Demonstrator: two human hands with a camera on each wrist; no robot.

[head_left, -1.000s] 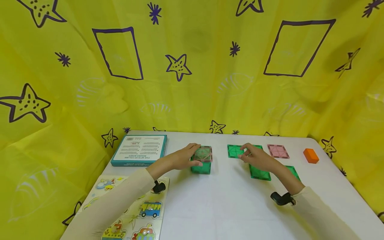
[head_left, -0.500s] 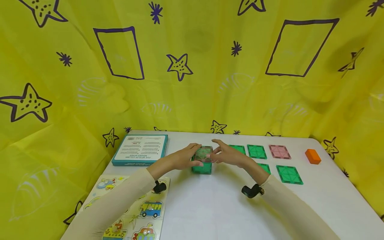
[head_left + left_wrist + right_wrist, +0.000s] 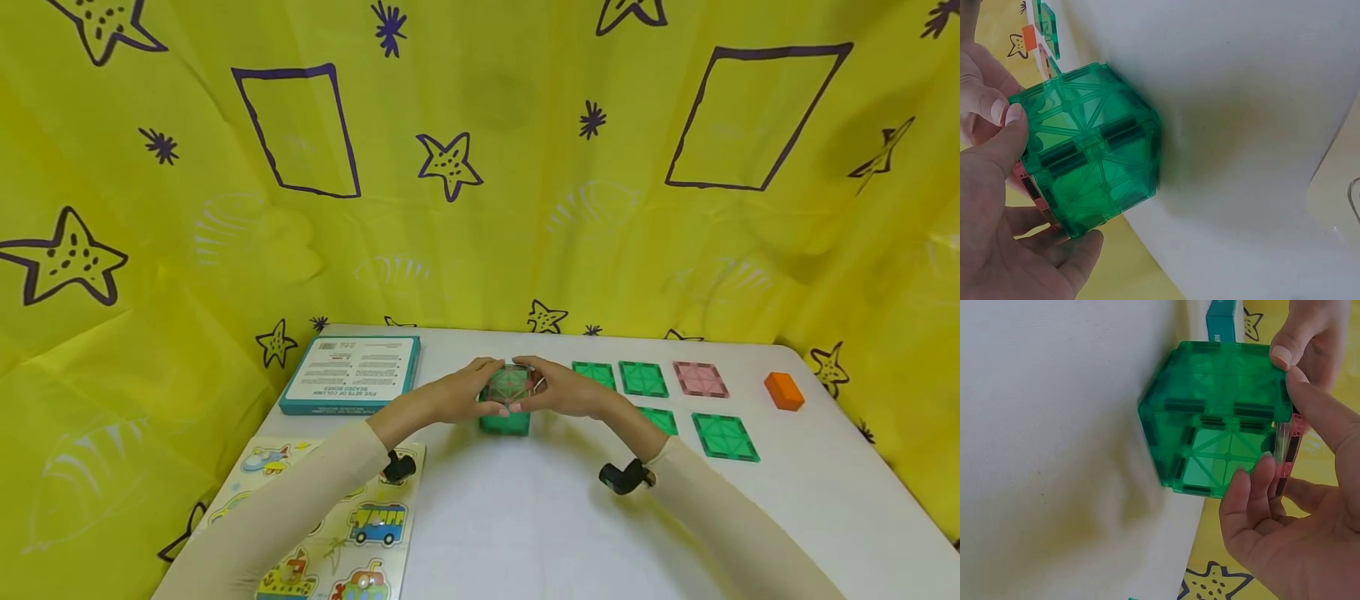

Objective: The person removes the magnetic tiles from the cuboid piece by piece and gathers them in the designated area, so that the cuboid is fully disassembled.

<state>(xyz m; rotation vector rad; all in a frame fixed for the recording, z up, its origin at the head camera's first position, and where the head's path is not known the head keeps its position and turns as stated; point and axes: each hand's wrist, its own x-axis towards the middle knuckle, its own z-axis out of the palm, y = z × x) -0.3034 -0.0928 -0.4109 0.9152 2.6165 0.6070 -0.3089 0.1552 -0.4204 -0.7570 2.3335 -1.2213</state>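
A box-shaped build of green see-through magnetic tiles (image 3: 504,425), topped by a pink tile (image 3: 1289,456), stands on the white table. My left hand (image 3: 457,396) grips its top left part, thumb on the near top edge and fingers round the side in the left wrist view. From the other side my right hand (image 3: 562,390) holds the same build, its thumb on the near top edge and fingers curled at the right face. Both thumb tips nearly meet. The pink top is partly covered by the hands in the head view.
Several flat green tiles (image 3: 643,379) and a pink tile (image 3: 701,379) lie to the right, with an orange block (image 3: 784,391) beyond. At left are a teal and white box (image 3: 352,375) and a picture puzzle board (image 3: 352,556). A yellow curtain (image 3: 480,250) hangs behind.
My right hand has moved left from above the loose green tiles to the build and now holds its right side. My left hand has stayed on the build.
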